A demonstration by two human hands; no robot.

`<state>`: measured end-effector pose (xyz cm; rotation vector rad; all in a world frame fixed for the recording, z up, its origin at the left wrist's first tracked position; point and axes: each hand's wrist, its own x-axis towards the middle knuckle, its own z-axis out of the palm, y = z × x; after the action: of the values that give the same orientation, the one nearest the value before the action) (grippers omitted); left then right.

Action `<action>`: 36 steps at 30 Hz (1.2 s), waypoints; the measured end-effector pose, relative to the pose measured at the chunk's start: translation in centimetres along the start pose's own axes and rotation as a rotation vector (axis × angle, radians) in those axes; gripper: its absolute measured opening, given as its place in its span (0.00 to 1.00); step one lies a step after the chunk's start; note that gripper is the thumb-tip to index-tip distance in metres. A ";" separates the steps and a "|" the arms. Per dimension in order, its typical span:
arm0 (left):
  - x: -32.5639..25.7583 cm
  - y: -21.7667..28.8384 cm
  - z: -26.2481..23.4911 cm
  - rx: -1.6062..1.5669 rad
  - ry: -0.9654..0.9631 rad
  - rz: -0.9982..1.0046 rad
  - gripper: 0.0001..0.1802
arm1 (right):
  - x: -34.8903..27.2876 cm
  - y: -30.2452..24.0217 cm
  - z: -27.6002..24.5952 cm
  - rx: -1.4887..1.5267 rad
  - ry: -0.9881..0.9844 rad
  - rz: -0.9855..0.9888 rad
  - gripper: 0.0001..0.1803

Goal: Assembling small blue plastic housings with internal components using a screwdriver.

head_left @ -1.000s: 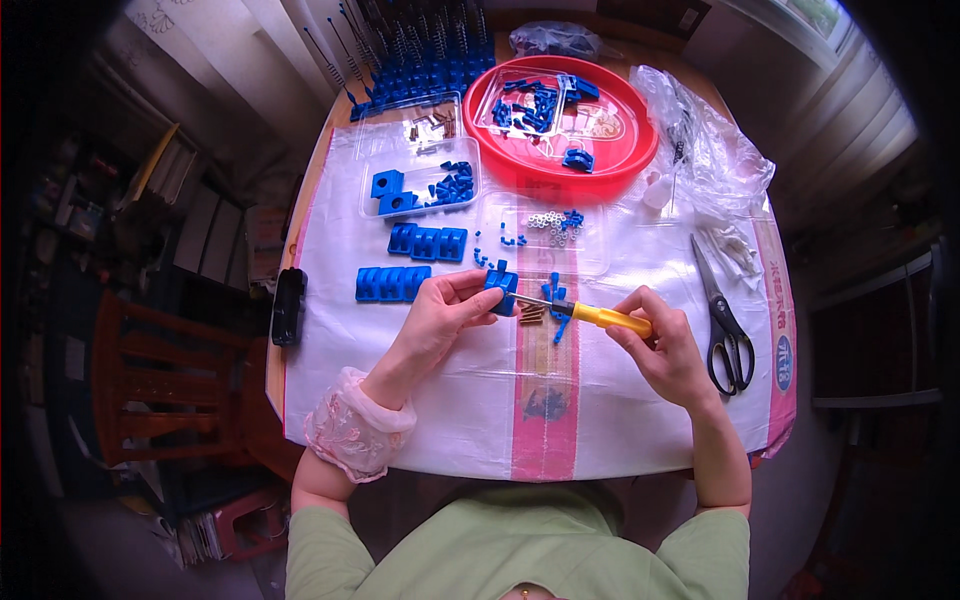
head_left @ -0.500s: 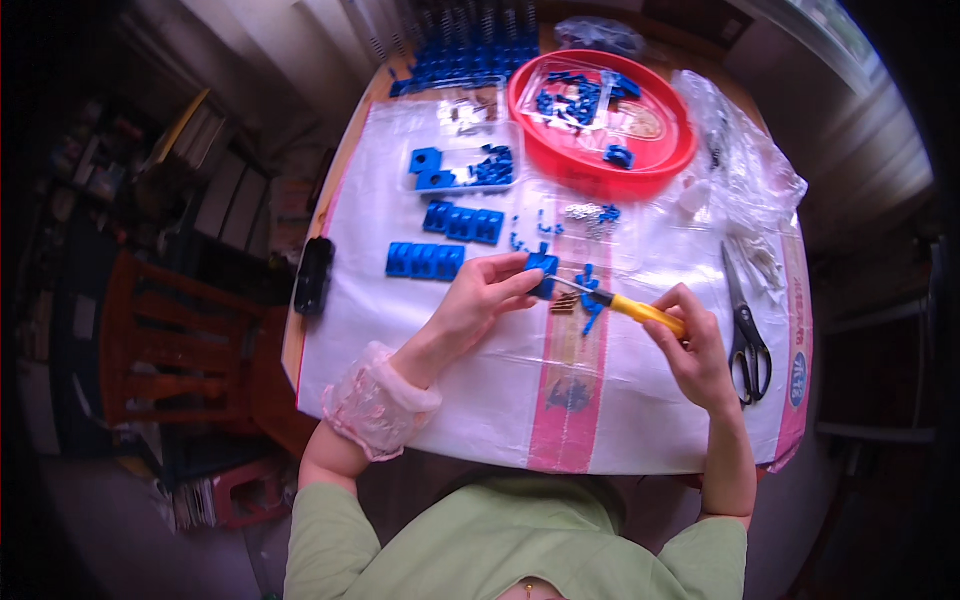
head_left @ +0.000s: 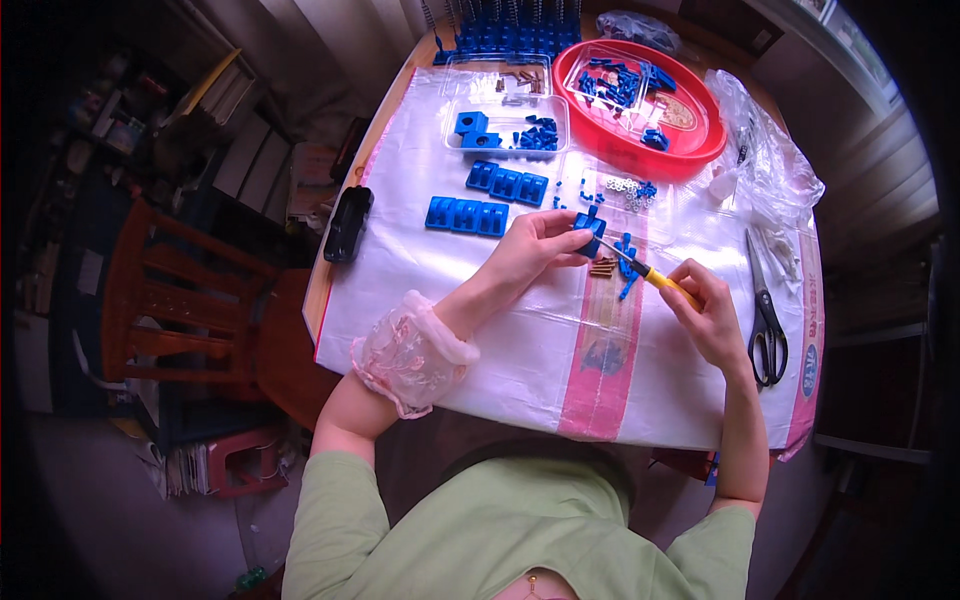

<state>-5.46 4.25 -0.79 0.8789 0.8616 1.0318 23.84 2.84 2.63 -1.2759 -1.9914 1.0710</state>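
Observation:
Between the fingertips of my left hand (head_left: 545, 243) is a small blue plastic block (head_left: 590, 232), held just above the covered table. My right hand (head_left: 708, 308) is closed around the yellow handle of a screwdriver (head_left: 668, 284), whose metal shaft points left and meets the block's right side. Whether its tip sits in a screw is too small to make out. Beneath the tool lie brass-coloured pins (head_left: 604, 267) and slim blue parts (head_left: 627, 262). Blue blocks stand in two rows, a nearer one (head_left: 467, 216) and a farther one (head_left: 507, 184), left of the held block.
A clear plastic box (head_left: 508, 146) of blue parts stands behind the rows. A red round tray (head_left: 640, 150) is at the back right. Black scissors (head_left: 767, 335) lie at right beside crumpled clear plastic (head_left: 765, 160). Small white rings (head_left: 630, 190) lie mid-table; a black case (head_left: 348, 224) sits at the left edge.
The whole scene has shifted right and up in the picture. Both hands keep their hold on the block and screwdriver, with the tool still against the block.

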 end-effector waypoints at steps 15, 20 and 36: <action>0.6 -0.6 -0.5 0.040 -0.057 0.038 0.19 | 0.2 1.3 0.2 -0.029 0.040 -0.048 0.11; 0.4 -0.3 -0.4 0.053 -0.058 0.035 0.19 | 0.5 1.5 0.3 -0.036 0.045 -0.053 0.11; 0.5 -0.7 -0.4 0.090 -0.086 0.046 0.21 | 0.2 1.4 0.4 -0.049 0.159 -0.125 0.09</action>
<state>-5.44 4.60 -1.70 1.0165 0.8234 0.9938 24.07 3.25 1.22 -1.2052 -1.9594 0.8401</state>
